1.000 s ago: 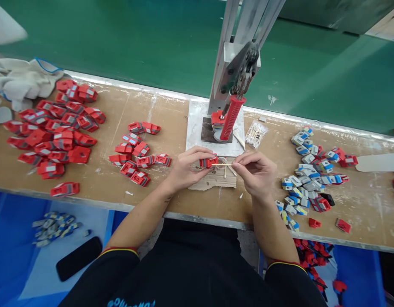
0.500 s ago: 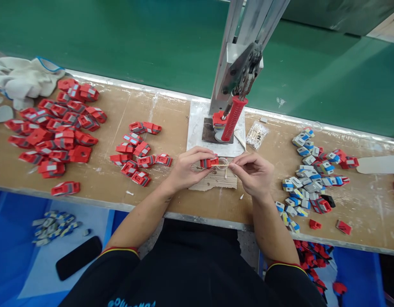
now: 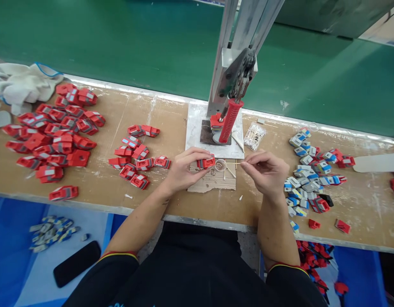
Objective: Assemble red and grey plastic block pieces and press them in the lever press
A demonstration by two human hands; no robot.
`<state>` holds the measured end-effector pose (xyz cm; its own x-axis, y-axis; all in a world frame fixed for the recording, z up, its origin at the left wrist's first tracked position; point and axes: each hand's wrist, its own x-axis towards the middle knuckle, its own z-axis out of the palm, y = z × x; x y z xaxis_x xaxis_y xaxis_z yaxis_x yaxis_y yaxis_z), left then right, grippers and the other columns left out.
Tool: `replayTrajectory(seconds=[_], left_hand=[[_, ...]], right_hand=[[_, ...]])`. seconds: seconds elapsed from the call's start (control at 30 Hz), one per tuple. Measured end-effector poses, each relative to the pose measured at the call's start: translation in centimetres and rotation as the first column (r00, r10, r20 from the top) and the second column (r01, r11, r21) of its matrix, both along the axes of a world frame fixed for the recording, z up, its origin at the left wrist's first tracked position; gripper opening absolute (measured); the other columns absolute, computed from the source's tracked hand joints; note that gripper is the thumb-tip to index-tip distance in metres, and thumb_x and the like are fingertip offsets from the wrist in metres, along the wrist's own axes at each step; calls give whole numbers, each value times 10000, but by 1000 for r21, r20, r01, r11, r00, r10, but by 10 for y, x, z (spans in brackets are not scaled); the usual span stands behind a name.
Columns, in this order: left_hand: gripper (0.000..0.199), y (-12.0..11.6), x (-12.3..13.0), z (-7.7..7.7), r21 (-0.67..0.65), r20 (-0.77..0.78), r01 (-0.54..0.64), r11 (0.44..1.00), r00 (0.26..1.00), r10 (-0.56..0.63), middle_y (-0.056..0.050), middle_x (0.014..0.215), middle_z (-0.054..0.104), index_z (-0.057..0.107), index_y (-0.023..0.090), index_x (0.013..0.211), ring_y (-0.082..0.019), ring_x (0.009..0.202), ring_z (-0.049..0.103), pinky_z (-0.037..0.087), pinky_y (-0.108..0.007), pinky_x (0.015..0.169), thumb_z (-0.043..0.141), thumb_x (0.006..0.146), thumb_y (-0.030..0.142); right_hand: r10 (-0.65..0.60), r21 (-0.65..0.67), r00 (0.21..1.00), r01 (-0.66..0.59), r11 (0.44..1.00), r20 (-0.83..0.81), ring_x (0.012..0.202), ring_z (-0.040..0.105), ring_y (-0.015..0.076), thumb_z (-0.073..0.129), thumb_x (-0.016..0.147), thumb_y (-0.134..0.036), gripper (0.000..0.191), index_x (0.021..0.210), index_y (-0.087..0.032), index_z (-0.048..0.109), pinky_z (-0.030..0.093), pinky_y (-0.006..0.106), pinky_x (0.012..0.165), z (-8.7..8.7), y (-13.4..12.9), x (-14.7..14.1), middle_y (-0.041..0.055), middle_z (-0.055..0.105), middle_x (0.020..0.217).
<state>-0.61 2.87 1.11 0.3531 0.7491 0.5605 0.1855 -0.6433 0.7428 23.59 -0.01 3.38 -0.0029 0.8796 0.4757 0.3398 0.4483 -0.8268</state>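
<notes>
Between the thumb and fingers of my left hand (image 3: 188, 169) is a small red plastic toy part (image 3: 205, 162) with a grey side. My right hand (image 3: 265, 172) pinches a thin cotton swab (image 3: 234, 163), its tip pointing left over a small round clear dish (image 3: 220, 165). The dish rests on a torn piece of cardboard (image 3: 201, 184), with more swabs lying beside it. Just behind stands a hand press with a red lever (image 3: 231, 121); another red part (image 3: 216, 120) sits under it.
Red parts (image 3: 59, 145) are heaped at left, with a smaller group (image 3: 141, 164) nearer the middle. White, blue and yellow pieces (image 3: 307, 175) lie at right. A bag of swabs (image 3: 255, 135) is beside the press. Blue bins (image 3: 11, 238) and a phone (image 3: 77, 263) sit below the table edge.
My right hand has drawn the swab rightward, away from the red part and over the dish. My left hand still holds the part in nearly the same place.
</notes>
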Motion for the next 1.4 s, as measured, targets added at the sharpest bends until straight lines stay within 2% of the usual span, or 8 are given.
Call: replayTrajectory(seconds=[0.23,0.43,0.57,0.77,0.97,1.07,1.2,1.4], left_hand=[[268,5,-7,-9,-99,51,-8,995,999,13,-85,1144,780,760,215,1134,-204,1059,763,628,-362,963,834,879,242],[369,8,-6,-21,-332,335,61,941,940,57,-103,1252,758,731,226,1170,-228,1134,760,639,-374,982,876,842,311],[419,9,-5,-20,-433,429,114,894,898,94,-77,1129,794,680,229,1198,-219,1001,806,671,-359,901,880,838,310],[424,12,-8,-16,-474,471,113,873,871,143,-32,1046,802,672,272,1179,-220,924,821,694,-335,787,896,820,307],[418,7,-4,-15,-507,468,178,843,879,96,-22,1024,807,680,287,1178,-255,949,823,705,-394,835,894,819,302],[430,5,-1,-17,-509,445,173,843,891,85,-27,1019,806,662,258,1183,-240,923,825,703,-381,843,886,821,318],[491,0,4,-18,-479,416,160,863,907,62,-69,1061,807,649,220,1262,-227,933,825,701,-343,823,863,838,343],[507,-10,13,-19,-375,320,116,920,948,10,-110,1085,808,637,188,1350,-228,960,822,699,-330,850,799,907,373]], right_hand=[[200,-132,928,-166,977,313,746,644,153,767,920,-371,126,948,-253,734,489,291,659,-6,6,17,18,755,884],[-426,45,822,443,895,377,772,623,190,643,959,-363,151,969,-232,719,506,348,725,14,16,90,56,726,911],[-99,-177,692,317,932,715,992,678,275,649,921,-310,208,1092,-232,738,530,463,938,24,28,104,111,763,1097],[-43,-226,568,394,891,822,1077,681,310,633,923,-273,228,1119,-215,734,526,467,973,46,-24,134,121,772,1123],[299,-444,370,412,796,880,1126,637,358,702,803,-127,340,1132,-190,760,509,490,990,27,-63,139,160,772,1154],[162,-387,500,387,837,851,1147,656,343,676,862,-155,318,1173,-191,731,524,498,1001,19,-58,128,162,774,1164],[-73,-220,964,131,967,256,1031,738,260,807,855,-493,503,1267,-267,626,614,431,902,15,-41,84,95,765,1185],[122,-98,918,-171,980,-379,690,739,164,937,695,-578,516,999,-296,630,642,331,639,8,-10,-8,37,776,1114]])
